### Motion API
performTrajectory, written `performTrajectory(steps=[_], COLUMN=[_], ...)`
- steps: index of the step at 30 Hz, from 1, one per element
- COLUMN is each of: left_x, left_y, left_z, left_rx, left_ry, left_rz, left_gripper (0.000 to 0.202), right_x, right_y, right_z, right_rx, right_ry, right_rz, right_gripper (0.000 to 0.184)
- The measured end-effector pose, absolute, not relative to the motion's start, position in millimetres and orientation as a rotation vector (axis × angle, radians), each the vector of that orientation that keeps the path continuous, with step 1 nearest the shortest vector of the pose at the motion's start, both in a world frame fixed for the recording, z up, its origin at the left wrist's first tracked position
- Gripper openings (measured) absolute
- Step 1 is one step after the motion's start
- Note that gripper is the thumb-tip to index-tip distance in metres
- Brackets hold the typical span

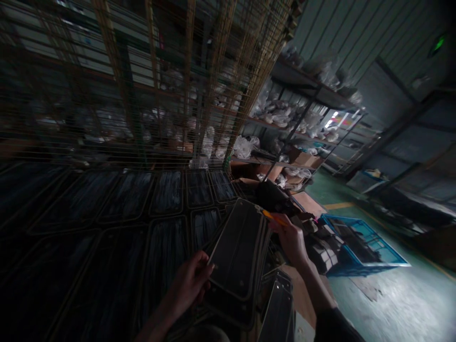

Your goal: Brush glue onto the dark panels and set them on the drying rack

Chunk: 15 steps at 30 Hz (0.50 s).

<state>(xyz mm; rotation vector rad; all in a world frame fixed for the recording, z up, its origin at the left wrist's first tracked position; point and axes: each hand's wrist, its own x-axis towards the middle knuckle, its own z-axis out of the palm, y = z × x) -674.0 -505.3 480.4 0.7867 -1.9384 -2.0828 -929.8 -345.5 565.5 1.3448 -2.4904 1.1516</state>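
Note:
A dark rectangular panel (237, 251) with rounded corners and a pale rim lies tilted in front of me, on top of other panels like it. My left hand (194, 280) pinches its left edge between thumb and fingers. At the upper right corner of the panel, my right hand (290, 237) is closed around a slim orange tool (272, 217), which looks like a cutter or pen; its tip is too dim to make out. Below my right forearm, another dark panel (278, 308) leans over brown cardboard.
Rows of similar dark panels (167, 192) fill the left. Behind them rises a wire mesh rack (192, 95). Shelves hold plastic-wrapped bundles (245, 146). A blue crate (363, 268) with dark pieces stands on the green floor at right, near a pile of dark parts (322, 247).

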Motion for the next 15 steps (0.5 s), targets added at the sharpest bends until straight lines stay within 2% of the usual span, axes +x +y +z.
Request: performTrajectory(steps=[3, 7, 15], left_x=[-673, -672, -671], left_y=[-503, -503, -505], left_z=[476, 473, 476], left_rx=[0.803, 0.810, 0.801], left_ry=[-1.901, -1.866, -1.898], left_rz=[-2.077, -2.088, -2.084], left_gripper=[0.042, 0.041, 0.030], right_x=[-940, -938, -870], right_y=[-356, -358, -307], right_z=[569, 568, 570], right_rx=[1.421, 1.480, 1.632], right_ry=[-2.489, -2.505, -2.677], right_rz=[0.907, 0.750, 0.750], right_gripper=[0.028, 0.025, 0.024])
